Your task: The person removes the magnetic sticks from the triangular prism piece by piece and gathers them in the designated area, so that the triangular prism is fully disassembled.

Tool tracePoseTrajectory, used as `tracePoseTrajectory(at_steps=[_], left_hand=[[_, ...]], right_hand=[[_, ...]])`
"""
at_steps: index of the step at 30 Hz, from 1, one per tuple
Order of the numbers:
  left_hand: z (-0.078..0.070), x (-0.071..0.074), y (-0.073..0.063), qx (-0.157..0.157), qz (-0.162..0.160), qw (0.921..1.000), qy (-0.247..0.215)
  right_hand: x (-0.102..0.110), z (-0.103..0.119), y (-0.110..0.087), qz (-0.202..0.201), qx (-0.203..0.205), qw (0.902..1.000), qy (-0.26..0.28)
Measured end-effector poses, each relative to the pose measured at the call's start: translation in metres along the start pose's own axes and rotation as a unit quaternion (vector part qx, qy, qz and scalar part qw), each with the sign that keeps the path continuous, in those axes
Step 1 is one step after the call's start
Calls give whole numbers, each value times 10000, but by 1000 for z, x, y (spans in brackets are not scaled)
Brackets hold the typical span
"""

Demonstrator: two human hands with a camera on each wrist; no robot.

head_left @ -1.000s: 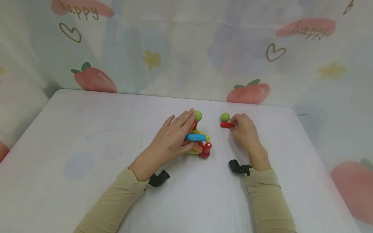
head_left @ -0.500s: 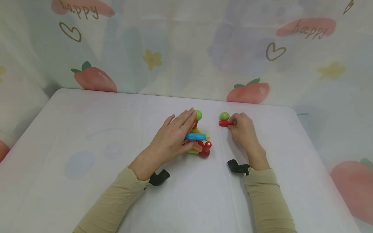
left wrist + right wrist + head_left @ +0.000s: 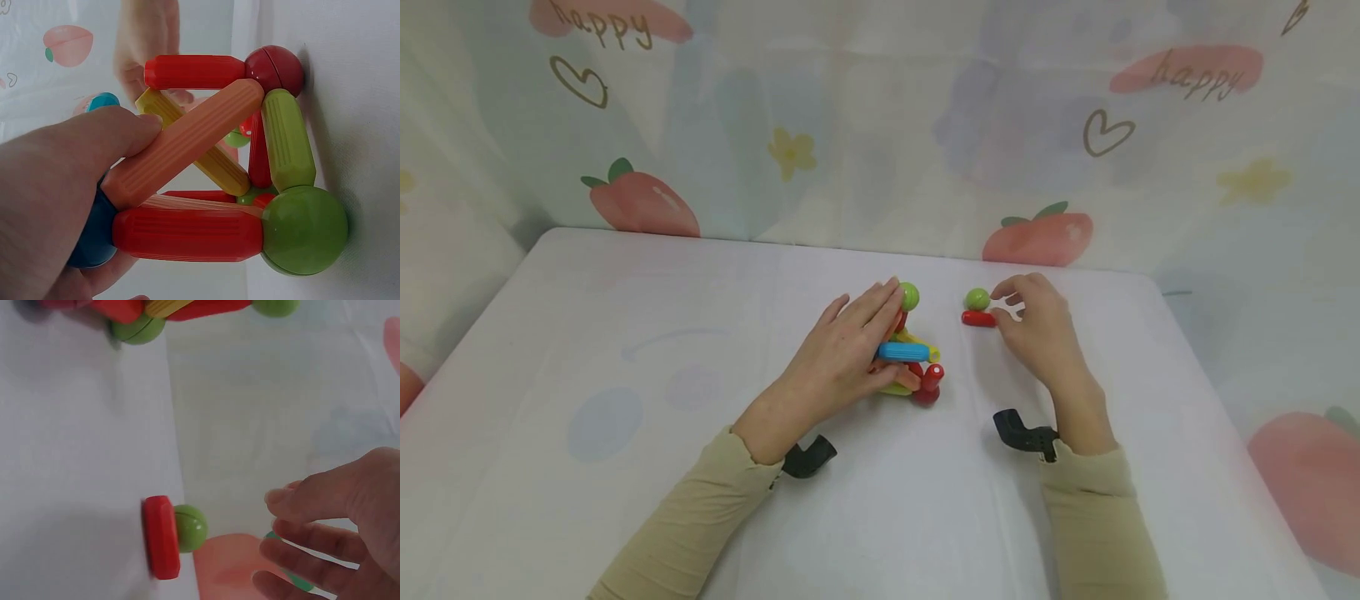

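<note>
My left hand holds a frame built of magnetic rods and balls. In the left wrist view its thumb lies on an orange rod, close to a dark blue ball; some fingers are behind. A blue rod sticks out of the frame to the right. A large green ball and a dark red ball form lower corners. My right hand is off the table beside a loose red rod, its fingers parted and holding nothing. Touching or close behind that rod is a loose green ball.
Both loose pieces lie on a white-covered table, right of the frame. A printed cloth hangs behind the table's back edge. Black wrist mounts stick out beneath both wrists.
My right hand has let go of the red rod and drawn slightly back and up to the right. The rod had shifted a little left before that. The left hand stays put.
</note>
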State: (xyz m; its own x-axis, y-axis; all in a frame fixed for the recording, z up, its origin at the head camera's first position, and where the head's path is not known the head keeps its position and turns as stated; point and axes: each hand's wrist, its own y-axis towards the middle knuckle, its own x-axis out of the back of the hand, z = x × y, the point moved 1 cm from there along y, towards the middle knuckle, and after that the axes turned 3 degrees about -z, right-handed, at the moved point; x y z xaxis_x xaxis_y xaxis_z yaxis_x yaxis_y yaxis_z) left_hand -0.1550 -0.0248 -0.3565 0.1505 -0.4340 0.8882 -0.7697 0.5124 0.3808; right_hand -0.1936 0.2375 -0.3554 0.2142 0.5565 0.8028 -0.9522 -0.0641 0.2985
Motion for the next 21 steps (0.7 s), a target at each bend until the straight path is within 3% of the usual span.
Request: tracePoseTrajectory(at_steps=[7,12,16,21], left_hand=[[1,0,0,13,29,10000,-5],[1,0,0,21,22,10000,43],[1,-1,0,-6,13,10000,54],[1,-1,0,-62,-82,9999,53]], right_hand=[[11,28,-7,63,720,9969,295],[14,45,-13,167,1412,9884,526],[13,57,-19,379,1854,9801,602],[12,74,-26,892,2105,9710,697]])
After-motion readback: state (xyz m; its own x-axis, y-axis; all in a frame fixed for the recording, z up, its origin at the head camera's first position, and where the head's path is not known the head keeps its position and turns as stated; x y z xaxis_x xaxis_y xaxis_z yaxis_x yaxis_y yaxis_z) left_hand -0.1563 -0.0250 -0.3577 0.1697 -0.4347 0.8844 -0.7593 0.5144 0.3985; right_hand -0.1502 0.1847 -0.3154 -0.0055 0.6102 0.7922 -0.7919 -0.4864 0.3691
